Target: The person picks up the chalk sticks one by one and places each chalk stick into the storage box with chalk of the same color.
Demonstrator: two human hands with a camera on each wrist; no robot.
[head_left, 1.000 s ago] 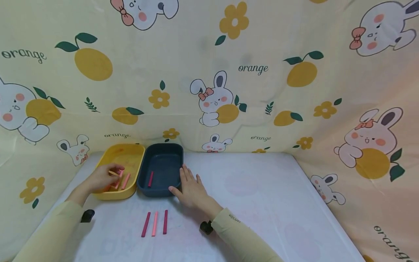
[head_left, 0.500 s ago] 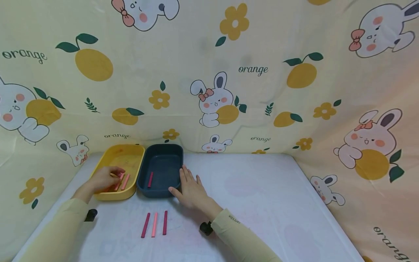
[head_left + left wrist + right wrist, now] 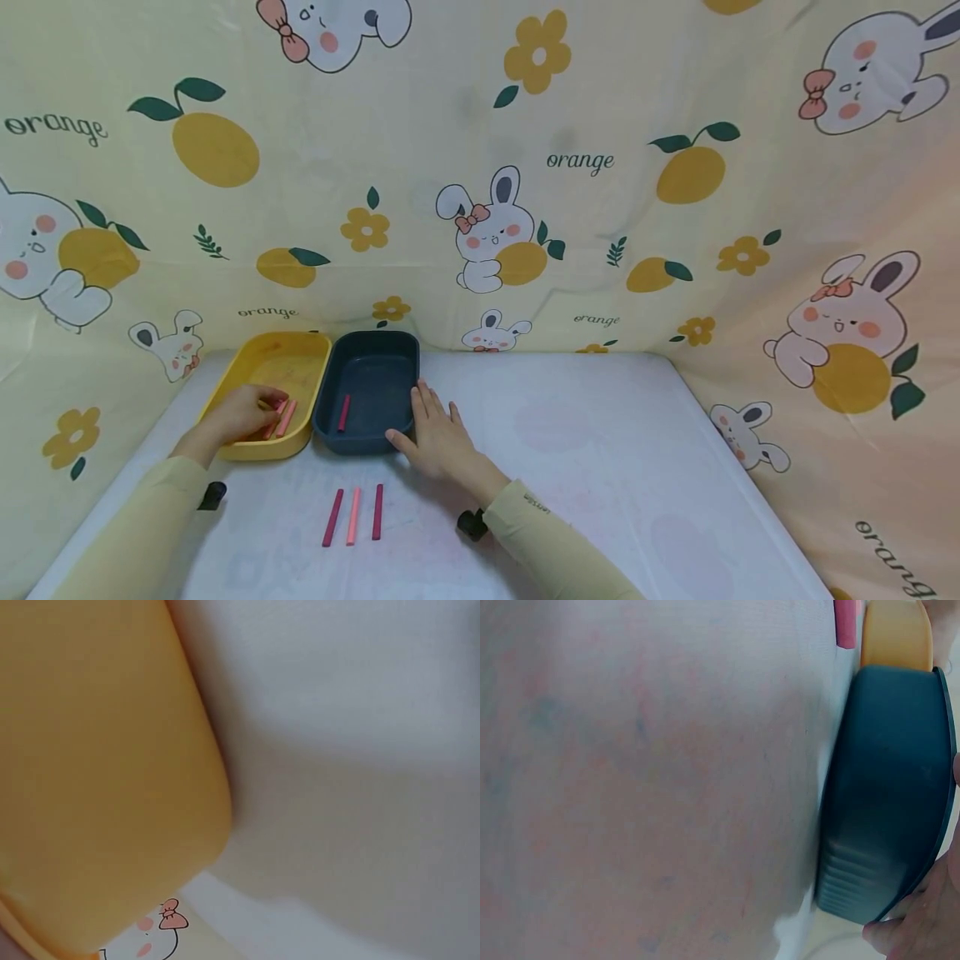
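My left hand point(image 3: 242, 411) reaches into the yellow tray point(image 3: 258, 451), its bent fingers and thumb down at several short pink sticks point(image 3: 286, 418). The palm and fingers cover part of that pile, and I cannot tell whether a stick is pinched. The left wrist view has only the tray's outer wall point(image 3: 112, 772) and white tabletop. My right hand point(image 3: 442, 437) rests against the right side of the dark blue tray point(image 3: 360, 442), fingers straight along it and thumb at the front rim. One dark pink stick point(image 3: 343, 413) lies inside the blue tray.
In front of the trays, a dark pink stick point(image 3: 332, 517), a light pink stick point(image 3: 353, 517) and another dark pink stick point(image 3: 377, 512) lie side by side on the white table point(image 3: 585, 467). A patterned cloth point(image 3: 405, 150) hangs behind. The two trays stand close together.
My left hand has lowered deeper into the yellow tray and shifted slightly right, over the pink sticks. The right hand keeps its place on the blue tray.
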